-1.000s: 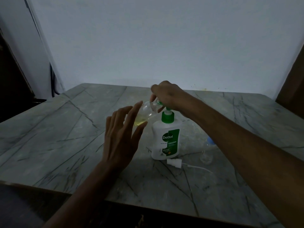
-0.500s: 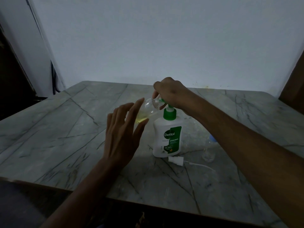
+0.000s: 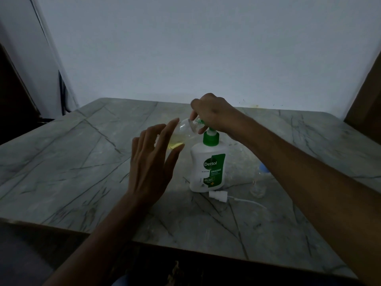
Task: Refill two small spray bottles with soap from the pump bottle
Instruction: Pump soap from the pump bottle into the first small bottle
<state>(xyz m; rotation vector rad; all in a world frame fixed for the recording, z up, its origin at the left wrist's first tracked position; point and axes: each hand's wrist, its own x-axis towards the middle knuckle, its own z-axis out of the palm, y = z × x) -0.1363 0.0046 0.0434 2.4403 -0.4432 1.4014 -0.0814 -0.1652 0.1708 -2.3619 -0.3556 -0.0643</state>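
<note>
A white and green Dettol pump bottle [image 3: 207,170] stands upright mid-table. My right hand [image 3: 210,114] sits on top of its pump head, fingers curled round the nozzle and the neck of a small clear spray bottle [image 3: 183,133]. That bottle is tilted, its mouth at the nozzle, with yellow soap pooled in its low end. My left hand [image 3: 152,162] holds its lower end between thumb and index finger, the other fingers straight; the base is hidden behind them. A second small clear bottle with a blue cap [image 3: 258,183] stands right of the pump bottle, partly hidden by my right forearm.
A white spray head with its thin tube [image 3: 219,196] lies on the grey marble table [image 3: 72,162] just in front of the pump bottle. A white wall stands behind the table. Dark furniture edges show at far left and far right.
Both hands keep their hold at the pump nozzle. The view has shifted slightly; nothing was let go or picked up.
</note>
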